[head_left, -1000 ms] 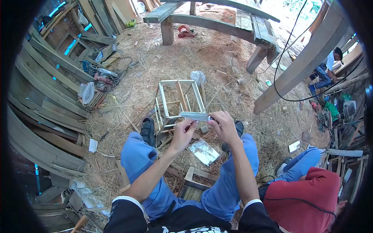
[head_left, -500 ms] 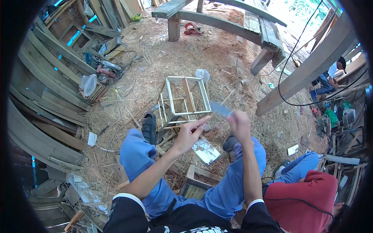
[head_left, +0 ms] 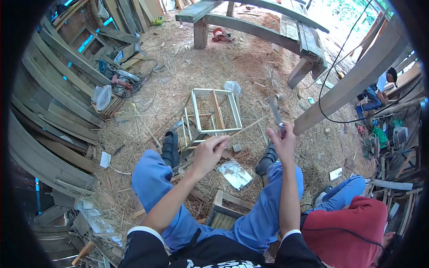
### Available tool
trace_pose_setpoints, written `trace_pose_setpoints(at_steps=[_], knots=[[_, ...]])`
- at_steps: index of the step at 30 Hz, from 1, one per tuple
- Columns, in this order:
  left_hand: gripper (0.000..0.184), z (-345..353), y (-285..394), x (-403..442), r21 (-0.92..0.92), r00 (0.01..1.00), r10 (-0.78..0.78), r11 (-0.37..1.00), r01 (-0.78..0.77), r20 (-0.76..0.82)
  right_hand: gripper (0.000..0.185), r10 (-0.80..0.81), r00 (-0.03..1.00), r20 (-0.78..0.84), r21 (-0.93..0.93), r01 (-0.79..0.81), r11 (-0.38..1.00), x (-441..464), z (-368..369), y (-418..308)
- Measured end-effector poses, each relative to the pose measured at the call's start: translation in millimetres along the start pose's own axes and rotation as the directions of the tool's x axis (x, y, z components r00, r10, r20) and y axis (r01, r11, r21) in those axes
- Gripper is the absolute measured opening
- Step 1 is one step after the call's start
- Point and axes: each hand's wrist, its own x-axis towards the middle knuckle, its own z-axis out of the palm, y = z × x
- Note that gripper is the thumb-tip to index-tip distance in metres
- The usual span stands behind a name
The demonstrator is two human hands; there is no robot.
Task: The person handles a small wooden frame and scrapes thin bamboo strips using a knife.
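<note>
My left hand pinches one end of a thin wooden stick, which slants up to the right. In my right hand is a knife, its broad grey blade pointing up and away from me. The blade stands apart from the stick's far tip. Beyond my hands, on the littered ground, a small wooden frame made of thin strips stands between my feet and the bench. A whitish flat piece lies below, between my legs.
A wooden bench stands ahead, with a slanting post to the right. Power tools lie at left near stacked planks. A person in red sits close on my right; another person is farther off.
My right hand has swung the knife away from the stick, turning the blade upward. My left hand has shifted slightly left and down, still gripping the stick.
</note>
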Motion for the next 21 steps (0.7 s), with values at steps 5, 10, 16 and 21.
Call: trace_pose_setpoints(at_steps=[5, 10, 16, 21], knots=[[0.021, 20.8, -2.8, -9.9, -0.047, 1.000, 0.022, 0.999, -0.021, 0.006, 0.036, -0.235, 0.969, 0.078, 0.039, 0.233, 0.972, -4.5, 32.4, -7.6], [0.022, 22.9, -2.8, -4.4, -0.007, 1.000, 0.016, 1.000, -0.016, 0.015, 0.034, -0.446, 0.869, 0.214, -0.143, 0.480, 0.866, -3.7, 18.8, -15.5], [0.024, 27.2, -7.0, -7.6, 0.107, 0.983, 0.011, 0.994, -0.031, 0.182, 0.023, -0.329, 0.889, 0.320, -0.273, 0.419, 0.866, -14.2, 4.7, 9.9], [0.033, 26.9, -1.1, -2.4, 0.295, 0.929, 0.369, 0.887, -0.356, 0.010, 0.030, -0.017, 0.973, 0.229, -0.360, 0.101, 0.928, -11.3, -15.4, 8.8]])
